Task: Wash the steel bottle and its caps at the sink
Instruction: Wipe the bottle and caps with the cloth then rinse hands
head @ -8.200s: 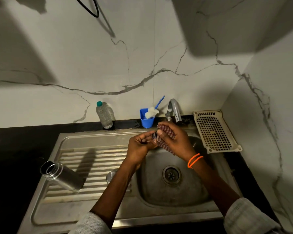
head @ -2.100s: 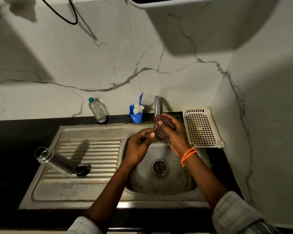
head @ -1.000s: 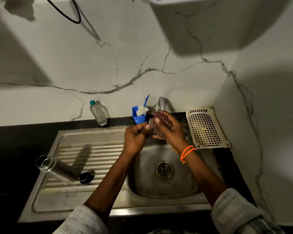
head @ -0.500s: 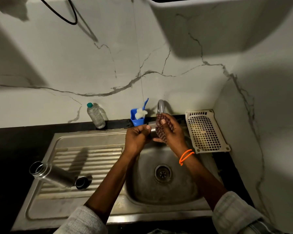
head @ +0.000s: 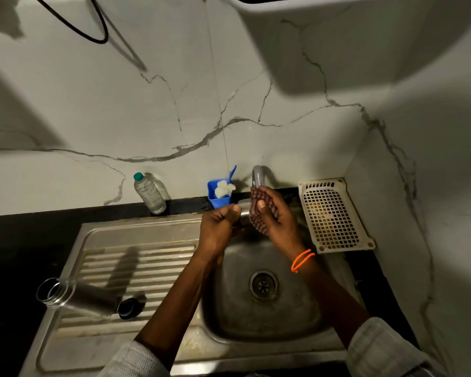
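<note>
The open steel bottle [head: 76,296] lies on its side on the sink's ribbed drainboard [head: 136,268], mouth to the left. A black cap [head: 129,308] sits on the ribs at its base. Over the sink bowl [head: 288,311], under the tap [head: 257,176], my left hand [head: 219,227] grips a steel cap [head: 244,213]. My right hand [head: 276,216] holds a checked scrub cloth [head: 257,210] against that cap. Most of the steel cap is hidden by my fingers.
A clear plastic bottle with a green cap [head: 148,193] and a blue holder with a brush [head: 219,194] stand at the back wall. A cream perforated tray [head: 333,213] lies right of the sink. Black counter [head: 25,240] surrounds the sink.
Both hands have stayed under the tap, the cloth shifting over the steel cap. Since 8.2 s ago, the black cap has appeared on the drainboard beside the bottle.
</note>
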